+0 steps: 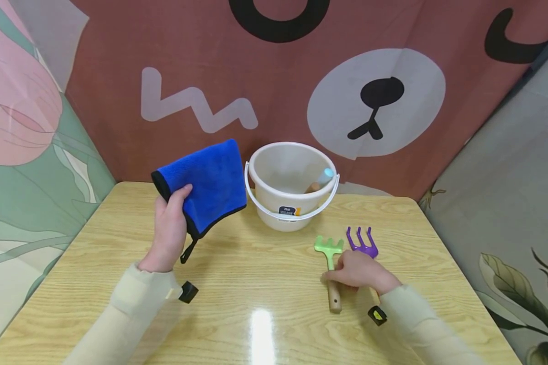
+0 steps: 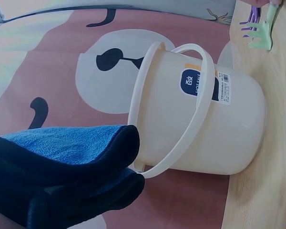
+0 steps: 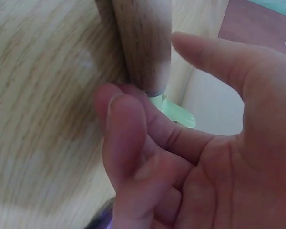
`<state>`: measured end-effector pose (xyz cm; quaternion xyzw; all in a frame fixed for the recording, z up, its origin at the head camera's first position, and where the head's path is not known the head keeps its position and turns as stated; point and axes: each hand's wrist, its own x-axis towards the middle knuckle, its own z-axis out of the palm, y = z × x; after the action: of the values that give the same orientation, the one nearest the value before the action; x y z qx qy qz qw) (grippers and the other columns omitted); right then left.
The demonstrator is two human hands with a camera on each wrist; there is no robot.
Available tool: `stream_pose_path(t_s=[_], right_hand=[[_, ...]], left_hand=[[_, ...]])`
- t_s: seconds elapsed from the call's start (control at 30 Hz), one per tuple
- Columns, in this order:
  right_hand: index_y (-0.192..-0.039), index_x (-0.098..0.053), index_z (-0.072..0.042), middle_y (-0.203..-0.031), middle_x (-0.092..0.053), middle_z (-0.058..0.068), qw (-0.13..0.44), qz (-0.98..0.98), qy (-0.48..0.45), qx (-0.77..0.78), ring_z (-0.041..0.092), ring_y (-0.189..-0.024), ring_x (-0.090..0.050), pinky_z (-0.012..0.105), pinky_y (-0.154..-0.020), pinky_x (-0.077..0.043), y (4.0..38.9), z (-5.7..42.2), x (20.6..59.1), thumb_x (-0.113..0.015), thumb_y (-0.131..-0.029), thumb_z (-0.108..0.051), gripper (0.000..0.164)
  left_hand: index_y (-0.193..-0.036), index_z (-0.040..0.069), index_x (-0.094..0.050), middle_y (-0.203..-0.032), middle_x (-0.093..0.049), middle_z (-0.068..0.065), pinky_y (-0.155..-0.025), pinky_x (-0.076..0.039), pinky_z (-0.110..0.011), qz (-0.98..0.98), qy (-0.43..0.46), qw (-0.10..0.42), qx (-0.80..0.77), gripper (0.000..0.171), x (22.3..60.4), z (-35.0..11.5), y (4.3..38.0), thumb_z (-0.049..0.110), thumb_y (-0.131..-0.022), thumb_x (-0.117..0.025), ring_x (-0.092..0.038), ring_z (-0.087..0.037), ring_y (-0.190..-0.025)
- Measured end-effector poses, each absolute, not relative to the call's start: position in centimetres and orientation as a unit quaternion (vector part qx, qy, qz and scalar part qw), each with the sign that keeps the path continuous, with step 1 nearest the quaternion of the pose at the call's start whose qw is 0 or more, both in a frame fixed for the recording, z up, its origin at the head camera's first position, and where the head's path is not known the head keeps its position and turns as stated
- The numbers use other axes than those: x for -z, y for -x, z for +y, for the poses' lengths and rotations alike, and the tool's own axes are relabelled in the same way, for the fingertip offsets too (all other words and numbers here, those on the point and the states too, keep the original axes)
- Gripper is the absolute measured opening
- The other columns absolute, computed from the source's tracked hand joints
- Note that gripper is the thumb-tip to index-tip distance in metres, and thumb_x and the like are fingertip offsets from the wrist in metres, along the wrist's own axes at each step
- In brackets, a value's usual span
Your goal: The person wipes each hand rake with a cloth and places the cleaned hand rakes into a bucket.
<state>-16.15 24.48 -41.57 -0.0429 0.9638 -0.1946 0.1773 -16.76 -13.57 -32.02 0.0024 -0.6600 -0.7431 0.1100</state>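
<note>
My left hand (image 1: 170, 230) grips a folded blue cloth (image 1: 210, 185) with black edging and a hanging loop, raised left of the bucket. In the left wrist view the cloth's dark folded edges (image 2: 128, 143) overlap the bucket's rim. At the right, my right hand (image 1: 358, 271) has thumb and curled index finger on either side of the wooden handle (image 3: 145, 45) of a small green hand rake (image 1: 330, 248), near its green neck. The rake lies with its tines toward the bucket. Beside it, a purple hand fork (image 1: 365, 248) is partly hidden under the right hand.
A cream bucket (image 1: 278, 220) stands at the table's back, its white bail handle (image 1: 251, 195) hanging at the front. Inside lean a light blue-ended thing (image 1: 326, 176) and a brown one (image 1: 312, 187). Printed cloth hangs behind and beside the wooden table (image 1: 224, 324).
</note>
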Motion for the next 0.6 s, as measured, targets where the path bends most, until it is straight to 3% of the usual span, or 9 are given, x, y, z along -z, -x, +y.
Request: stream_pose_path(t_s=[0.4,0.6], right_hand=[[-0.053,-0.050,-0.018,-0.048,-0.040,-0.009,0.173,0.968,0.047,0.175,0.007,-0.045,-0.036,0.022,-0.045,-0.028,16.02,24.12,42.21,-0.078,-0.080,-0.044,0.046],[-0.055,-0.053,-0.017,-0.048,-0.045,-0.008,0.168,0.969,0.053,0.172,0.008,-0.044,-0.042,0.023,-0.045,-0.032,16.00,24.25,42.32,-0.077,-0.079,-0.038,0.040]], left_hand=[[-0.156,0.008,-0.031,-0.162,-0.036,-0.009,-0.125,-0.024,-0.048,-0.661,-0.008,0.112,0.742,0.061,31.99,-13.52,16.77,0.036,-0.105,-0.047,-0.037,-0.027,-0.147],[-0.154,0.006,-0.034,-0.160,-0.039,-0.010,-0.124,-0.026,-0.047,-0.664,-0.007,0.115,0.739,0.059,31.97,-13.54,16.69,0.035,-0.105,-0.047,-0.039,-0.026,-0.144]])
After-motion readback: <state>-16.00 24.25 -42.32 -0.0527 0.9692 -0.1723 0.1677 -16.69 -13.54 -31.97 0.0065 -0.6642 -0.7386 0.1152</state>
